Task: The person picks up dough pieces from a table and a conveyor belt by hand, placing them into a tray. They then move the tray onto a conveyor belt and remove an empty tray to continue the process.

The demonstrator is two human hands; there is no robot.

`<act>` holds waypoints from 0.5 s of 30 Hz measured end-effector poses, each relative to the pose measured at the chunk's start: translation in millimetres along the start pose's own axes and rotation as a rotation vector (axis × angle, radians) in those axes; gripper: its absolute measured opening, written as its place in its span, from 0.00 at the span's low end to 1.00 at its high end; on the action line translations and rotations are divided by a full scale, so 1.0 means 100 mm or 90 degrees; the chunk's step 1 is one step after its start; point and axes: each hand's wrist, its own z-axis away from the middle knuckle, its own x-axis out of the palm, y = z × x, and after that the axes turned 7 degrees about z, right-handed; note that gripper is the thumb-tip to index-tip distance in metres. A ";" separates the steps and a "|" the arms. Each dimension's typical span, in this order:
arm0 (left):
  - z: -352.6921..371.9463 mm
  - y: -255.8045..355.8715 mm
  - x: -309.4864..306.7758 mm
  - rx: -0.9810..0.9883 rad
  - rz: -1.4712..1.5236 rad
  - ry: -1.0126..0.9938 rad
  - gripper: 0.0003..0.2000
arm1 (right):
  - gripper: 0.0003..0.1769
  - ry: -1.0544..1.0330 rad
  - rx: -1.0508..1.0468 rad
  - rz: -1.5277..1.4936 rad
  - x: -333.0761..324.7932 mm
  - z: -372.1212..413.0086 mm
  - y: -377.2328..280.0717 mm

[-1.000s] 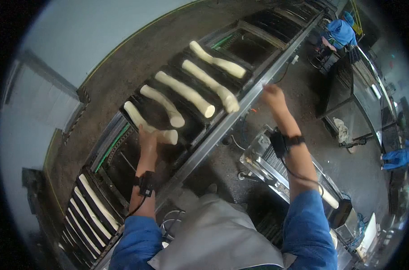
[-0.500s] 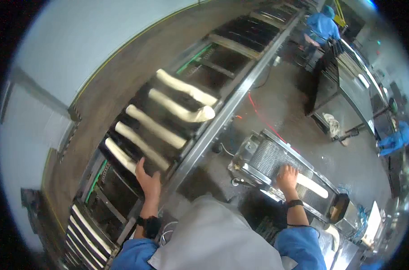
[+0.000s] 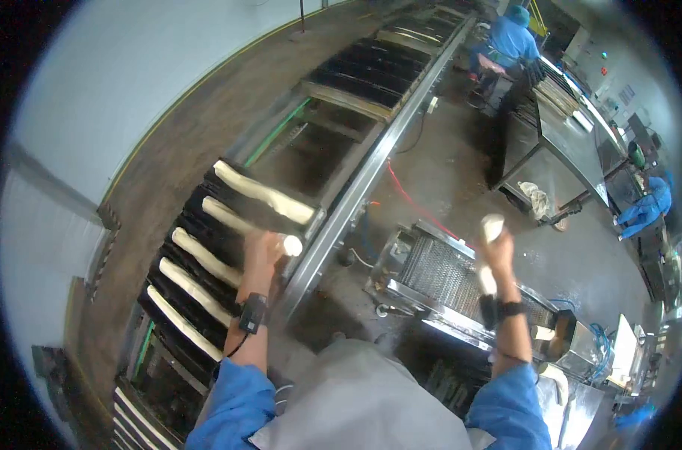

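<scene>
My left hand (image 3: 261, 255) is closed around a long pale dough strip (image 3: 228, 215) on a black grooved tray (image 3: 193, 271); the strip's rounded end sticks out past my fingers near the metal rail. Several similar strips lie side by side on that tray. Over on the right, my right hand (image 3: 498, 253) grips another dough piece (image 3: 492, 226), raised above the small mesh conveyor (image 3: 435, 270). Its ends show above and below my fist, and my palm hides the middle.
A long line of trays runs along a metal rail (image 3: 371, 171). A metal box (image 3: 576, 339) stands at the mesh conveyor's end, with a curved dough piece (image 3: 555, 381) beside it. One co-worker (image 3: 510, 41) sits by a steel table (image 3: 558, 139); another person (image 3: 648, 208) is far right.
My left hand has moved up the tray and closed on a dough strip. The right hand has lifted a dough piece off the mesh conveyor. The tray's strips appear shifted left and down in view.
</scene>
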 end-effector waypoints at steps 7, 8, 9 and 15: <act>0.10 0.23 -0.02 0.038 0.119 0.406 0.35 | 0.21 -0.072 0.056 -0.609 -0.91 -1.22 -1.49; 0.10 0.22 0.01 0.121 -0.017 0.407 0.34 | 0.20 -0.092 0.058 -0.685 -0.86 -1.32 -1.71; 0.11 0.22 0.05 0.202 -0.153 0.404 0.34 | 0.19 -0.113 0.059 -0.761 -0.78 -1.41 -1.92; -0.29 0.05 0.05 0.056 -0.125 0.273 0.37 | 0.37 -0.156 -0.023 -0.844 -0.17 -1.34 -2.16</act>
